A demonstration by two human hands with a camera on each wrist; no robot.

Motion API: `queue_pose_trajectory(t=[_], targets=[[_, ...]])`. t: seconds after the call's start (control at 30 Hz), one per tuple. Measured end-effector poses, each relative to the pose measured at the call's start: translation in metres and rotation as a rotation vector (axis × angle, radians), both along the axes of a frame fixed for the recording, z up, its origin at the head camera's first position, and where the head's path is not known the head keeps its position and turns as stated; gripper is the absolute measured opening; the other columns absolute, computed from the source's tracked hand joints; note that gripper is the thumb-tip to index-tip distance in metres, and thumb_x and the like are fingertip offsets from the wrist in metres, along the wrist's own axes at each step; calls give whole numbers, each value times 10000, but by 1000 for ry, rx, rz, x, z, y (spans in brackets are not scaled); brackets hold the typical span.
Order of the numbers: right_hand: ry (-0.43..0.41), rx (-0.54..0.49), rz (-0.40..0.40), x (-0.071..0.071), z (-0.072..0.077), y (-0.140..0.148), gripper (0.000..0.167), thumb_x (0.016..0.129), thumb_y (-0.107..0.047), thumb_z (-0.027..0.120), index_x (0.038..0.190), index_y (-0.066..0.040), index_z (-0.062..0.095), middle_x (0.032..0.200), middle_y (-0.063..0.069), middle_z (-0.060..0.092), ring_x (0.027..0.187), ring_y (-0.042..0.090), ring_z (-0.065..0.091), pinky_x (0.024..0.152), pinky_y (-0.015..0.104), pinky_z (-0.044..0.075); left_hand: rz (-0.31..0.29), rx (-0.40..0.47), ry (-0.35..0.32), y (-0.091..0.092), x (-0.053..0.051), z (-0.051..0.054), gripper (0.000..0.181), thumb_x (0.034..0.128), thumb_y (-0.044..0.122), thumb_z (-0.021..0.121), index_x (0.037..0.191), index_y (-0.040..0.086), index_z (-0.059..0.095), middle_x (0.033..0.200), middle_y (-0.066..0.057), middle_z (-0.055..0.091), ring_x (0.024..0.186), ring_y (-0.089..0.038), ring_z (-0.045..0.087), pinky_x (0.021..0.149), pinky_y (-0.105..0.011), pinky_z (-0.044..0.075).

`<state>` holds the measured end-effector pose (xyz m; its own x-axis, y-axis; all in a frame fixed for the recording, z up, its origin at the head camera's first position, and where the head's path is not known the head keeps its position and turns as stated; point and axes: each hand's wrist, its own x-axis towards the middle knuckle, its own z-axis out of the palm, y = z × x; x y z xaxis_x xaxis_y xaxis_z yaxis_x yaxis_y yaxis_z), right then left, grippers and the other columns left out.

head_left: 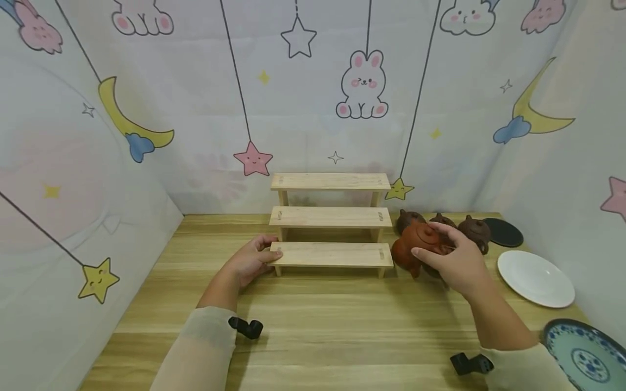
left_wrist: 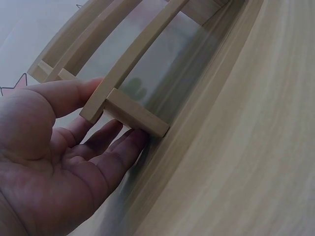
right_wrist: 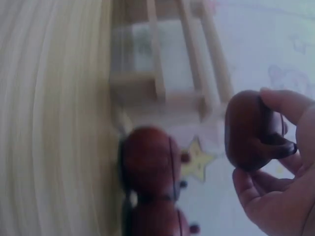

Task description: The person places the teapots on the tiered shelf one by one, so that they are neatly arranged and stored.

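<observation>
A three-tier wooden shelf stand (head_left: 330, 217) stands on the table against the patterned backdrop. My left hand (head_left: 251, 260) grips the left end of its lowest step. In the left wrist view the thumb lies at the board's end (left_wrist: 93, 110) and the fingers touch the leg (left_wrist: 138, 114) below. My right hand (head_left: 455, 260) holds a reddish-brown clay teapot (head_left: 421, 234) by its sides, to the right of the stand. The held teapot (right_wrist: 243, 130) is off the table in the right wrist view, beside reddish teapots (right_wrist: 150, 162) standing there. My palm hides part of it.
Dark brown teapots (head_left: 474, 233) are grouped behind my right hand. Farther right lie a black round disc (head_left: 504, 232), a white plate (head_left: 535, 278) and a blue-patterned plate (head_left: 589, 364). Cloth printed with stars, moons and rabbits walls in the back and sides of the table (head_left: 342, 331).
</observation>
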<state>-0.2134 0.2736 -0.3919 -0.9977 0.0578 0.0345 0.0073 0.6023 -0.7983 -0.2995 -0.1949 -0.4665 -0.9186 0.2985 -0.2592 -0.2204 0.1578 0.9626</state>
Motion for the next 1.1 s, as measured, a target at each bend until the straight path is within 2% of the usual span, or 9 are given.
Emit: queue_pose_trajectory(t=[0.17,0.3,0.43,0.53,0.7,0.83,1.1], targets=[[10,-22,94,-3,7,-38,917,884,-627,818,1634,-262,439,1538,130,566,1344,364,604,948,432,596,-3,14,2,1,1,-3,654,1073,156,657,1626,31,331,1773,-179,190,1466,-348,482,1241,-575,392],[20,-34,146,-11,11,-68,894,861,-631,839,1605,-289,478,1501,63,591,1297,324,623,943,436,589,-5,24,2,0,1,-5,654,1078,156,647,1629,24,319,1761,-188,208,1481,-363,462,1256,-597,366],[53,-24,187,-21,19,-99,829,856,-590,863,1564,-321,525,1436,17,620,1223,289,634,900,423,592,-6,25,3,-1,2,-4,651,1081,155,643,1631,26,319,1795,-188,107,1543,-385,387,1267,-611,344],[71,-11,220,-31,29,-121,783,871,-543,866,1548,-320,542,1403,0,630,1229,271,625,905,438,592,-9,24,10,0,3,-3,651,1081,151,641,1631,22,317,1806,-193,39,1579,-400,339,1266,-621,339],[88,8,253,-55,50,-150,747,886,-503,865,1538,-316,551,1349,9,652,1237,267,621,915,465,585,-2,35,4,2,3,-7,636,1079,137,639,1620,17,325,1801,-193,64,1565,-409,360,1256,-631,352],[96,15,249,-79,64,-168,767,887,-488,865,1554,-280,547,1390,35,657,1282,262,612,977,477,576,0,36,-11,2,4,-7,637,1076,142,648,1617,28,332,1802,-182,64,1561,-401,364,1252,-623,362],[140,32,238,-134,79,-196,796,927,-436,840,1605,-203,494,1508,50,609,1350,272,584,1098,489,533,-7,9,-6,0,5,0,666,1075,178,660,1641,63,329,1810,-182,-15,1616,-403,283,1260,-599,364]])
